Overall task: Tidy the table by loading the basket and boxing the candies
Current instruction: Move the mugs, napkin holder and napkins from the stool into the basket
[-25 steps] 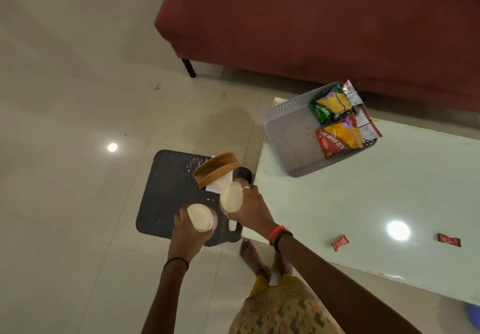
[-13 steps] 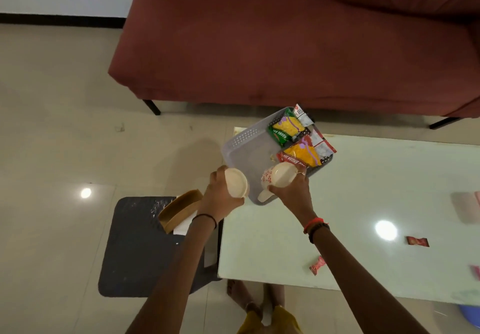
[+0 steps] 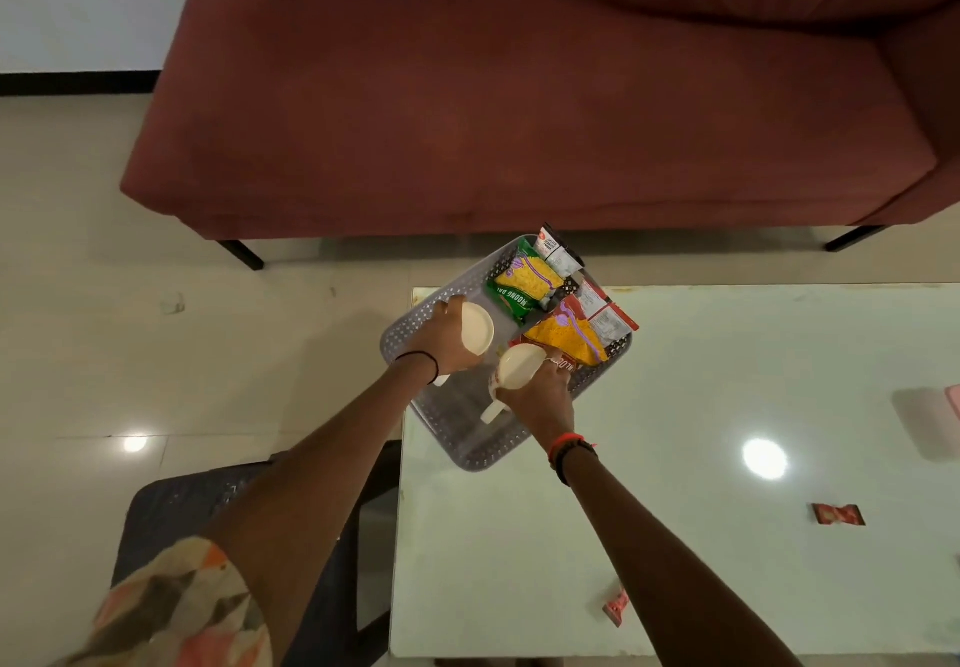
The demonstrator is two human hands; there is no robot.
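Observation:
A grey perforated basket (image 3: 457, 443) sits on the near-left corner of the glass table (image 3: 675, 406). Its right half holds several snack packets (image 3: 530, 279). My left hand (image 3: 447, 336) grips a cream cup (image 3: 478, 328) over the basket's empty left half. Beside it, my right hand (image 3: 535, 391) grips a second cream cup (image 3: 517, 367) with a handle, low inside the basket. Two red wrapped candies lie on the table, one (image 3: 837, 514) at the right and one (image 3: 616, 608) near the front edge. A pink box (image 3: 953, 399) shows at the right frame edge.
A dark red sofa (image 3: 519, 110) stands behind the table. A dark stool (image 3: 171, 510) is on the tiled floor to the left of the table, partly under my left arm.
Both hands carried the cups from above the dark stool rightwards to the basket and lowered them into its empty left half. The view swung up towards the sofa.

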